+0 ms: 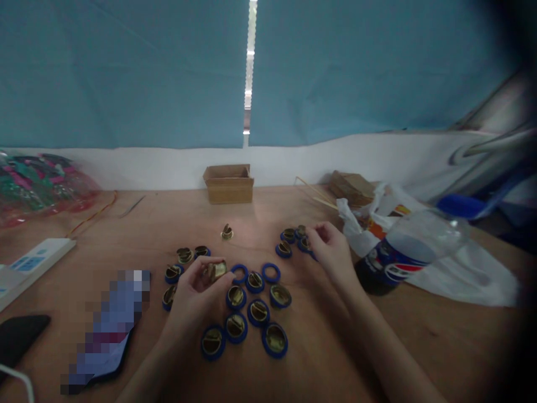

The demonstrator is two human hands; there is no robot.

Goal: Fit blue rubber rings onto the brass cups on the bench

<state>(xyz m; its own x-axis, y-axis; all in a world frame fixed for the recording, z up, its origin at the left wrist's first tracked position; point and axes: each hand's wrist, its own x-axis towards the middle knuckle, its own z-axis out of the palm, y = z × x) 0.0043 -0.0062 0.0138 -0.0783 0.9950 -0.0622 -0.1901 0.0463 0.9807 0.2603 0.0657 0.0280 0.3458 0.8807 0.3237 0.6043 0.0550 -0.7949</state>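
My left hand [196, 288] is closed around a small brass-coloured metal piece [215, 271], held just above the wooden table [419, 341]. Around it lie several blue rings with brass pieces set in them [235, 327], plus two bare blue rings [271, 273]. My right hand [329, 249] reaches to a small cluster of blue-ringed pieces [289, 240] farther right, fingers curled and pinching at one of them. A lone brass piece [227, 232] lies apart toward the back.
A small cardboard box [229, 183] stands at the back, and a brown packet [351, 187] behind the right hand. A plastic soda bottle [409, 249] lies on a white bag at right. A white power strip [31, 266], a black phone [20, 336] and a blurred card sit at left.
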